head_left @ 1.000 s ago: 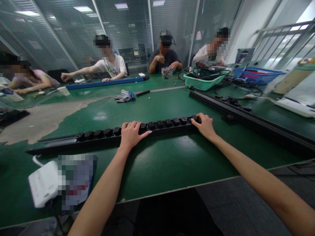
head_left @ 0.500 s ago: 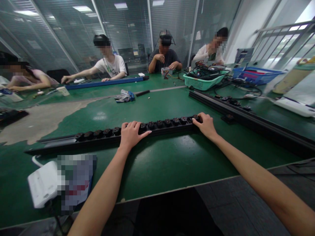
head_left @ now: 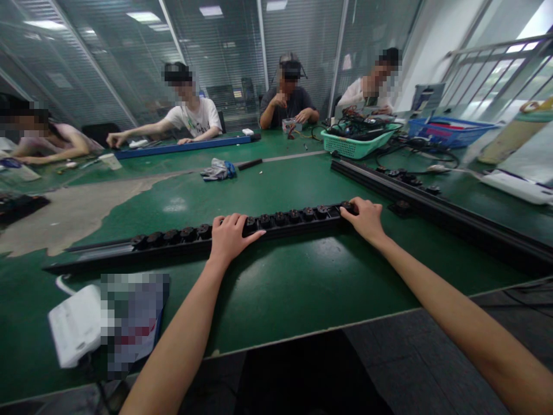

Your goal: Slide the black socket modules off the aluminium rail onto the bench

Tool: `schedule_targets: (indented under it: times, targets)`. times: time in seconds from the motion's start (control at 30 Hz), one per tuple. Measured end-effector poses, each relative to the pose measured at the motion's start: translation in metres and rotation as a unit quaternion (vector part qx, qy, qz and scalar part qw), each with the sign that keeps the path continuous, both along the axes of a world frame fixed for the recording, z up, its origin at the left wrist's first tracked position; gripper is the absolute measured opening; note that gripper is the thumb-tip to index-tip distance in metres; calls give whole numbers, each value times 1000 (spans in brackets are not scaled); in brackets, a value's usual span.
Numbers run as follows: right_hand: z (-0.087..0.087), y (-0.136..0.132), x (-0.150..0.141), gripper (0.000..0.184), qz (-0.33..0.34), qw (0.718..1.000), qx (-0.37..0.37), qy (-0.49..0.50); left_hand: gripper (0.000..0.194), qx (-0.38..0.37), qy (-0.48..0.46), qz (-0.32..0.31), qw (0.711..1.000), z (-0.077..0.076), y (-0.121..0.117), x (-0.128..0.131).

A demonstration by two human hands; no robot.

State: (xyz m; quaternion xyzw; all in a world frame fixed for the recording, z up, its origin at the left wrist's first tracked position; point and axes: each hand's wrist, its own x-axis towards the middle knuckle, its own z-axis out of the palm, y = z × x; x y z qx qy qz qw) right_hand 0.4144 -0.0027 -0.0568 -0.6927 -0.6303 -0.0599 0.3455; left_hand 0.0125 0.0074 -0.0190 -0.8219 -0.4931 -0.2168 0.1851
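Note:
A long black rail (head_left: 108,260) lies across the green table in front of me, with a row of round black socket modules (head_left: 188,234) set along it. Its left stretch is a bare channel without sockets. My left hand (head_left: 228,237) is wrapped over the middle of the rail, thumb stretched along the near side; the sockets beneath the palm are hidden. At the rail's right end, my right hand (head_left: 365,220) pinches the last socket module (head_left: 346,206) between thumb and fingers. A small gap separates this module from its neighbour.
A second long black rail (head_left: 432,213) slants along the right, loose sockets (head_left: 401,206) beside it. Behind are a green basket (head_left: 352,147) of cables, a blue basket (head_left: 449,135) and a grey glove (head_left: 219,170). A white box (head_left: 73,325) lies front left. Several people sit opposite.
My right hand has shifted slightly to the right with the end socket module, and the gap beside it looks a little wider. My left hand has stayed in place.

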Motion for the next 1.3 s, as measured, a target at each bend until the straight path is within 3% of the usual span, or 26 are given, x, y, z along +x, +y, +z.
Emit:
schedule_targets:
  times: [1.3]
  targets:
    - [2,-1,15,31,-41,999,2,19,61,-6,-23,-5,1000,-1,1,0]
